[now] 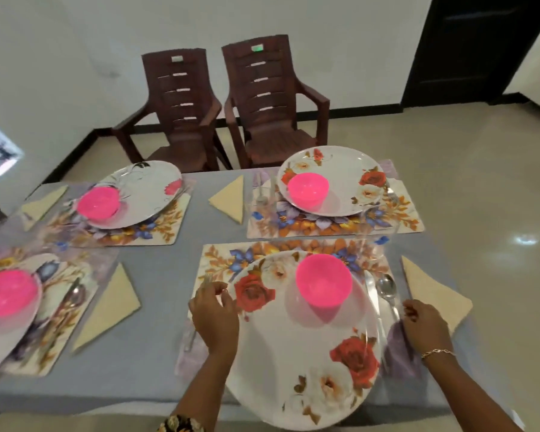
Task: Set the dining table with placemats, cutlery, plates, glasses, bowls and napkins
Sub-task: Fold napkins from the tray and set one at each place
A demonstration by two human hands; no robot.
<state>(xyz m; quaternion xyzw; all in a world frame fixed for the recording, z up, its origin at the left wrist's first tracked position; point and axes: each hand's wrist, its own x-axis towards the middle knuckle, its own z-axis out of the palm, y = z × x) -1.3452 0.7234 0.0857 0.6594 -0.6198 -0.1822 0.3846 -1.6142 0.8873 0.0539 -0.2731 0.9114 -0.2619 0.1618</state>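
At the near right placemat (pixel 218 257): a rose plate (pixel 293 353) sits in the middle, with a pink bowl (pixel 323 280) on its far half, ready to lift off.
Left hand (pixel 214 313): lies over the fork (pixel 190 336) just left of the plate, fingers curled. I cannot tell whether they pinch it. It is probably squaring the fork to the plate's edge.
Right hand (pixel 424 322): fingers are curled at the near end of the spoon's handle, between plate and napkin. Grip or mere touch, I cannot tell.
Knife (pixel 371 294) and spoon (pixel 386 288): side by side just right of the plate, the knife nearer the rim.
Napkin (pixel 430 294): a folded triangle on the grey worktop (pixel 156 275), just beside the placemat's right edge, within a diner's reach.
Glass (pixel 376 241): clear and faint, beyond the knife at the placemat's far right corner.
Other settings (pixel 334 219): three, each with a placemat, plate, pink bowl and a napkin alongside.
Stage: apparently near the end, with only straightening of cutlery left.
Chairs (pixel 175 104): two brown ones at the far end.
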